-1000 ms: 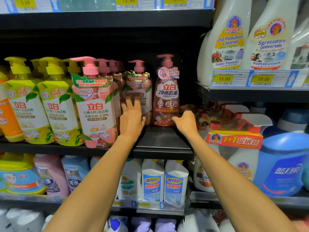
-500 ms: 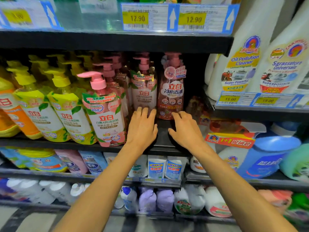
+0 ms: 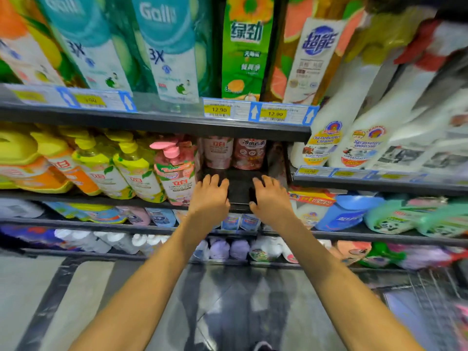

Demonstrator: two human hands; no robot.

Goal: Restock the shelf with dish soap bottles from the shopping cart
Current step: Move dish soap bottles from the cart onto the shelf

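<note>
Left hand (image 3: pixel 209 197) and right hand (image 3: pixel 271 200) slide back to the shelf (image 3: pixel 239 191) lip, fingers (image 3: pixel 215 179) loosely curled and empty, two dish soap bottles (image 3: pixel 219 153) standing deep behind (nicely placed), so another fetch looks due

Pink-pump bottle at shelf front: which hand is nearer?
Left. The left hand sits just right of the pink-pump bottle; the right hand is farther right, beyond the left hand.

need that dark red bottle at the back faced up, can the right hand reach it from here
Probably yes. The right hand rests at the front of the shelf, and only bare shelf lies between it and the dark red bottle straight behind.
</note>
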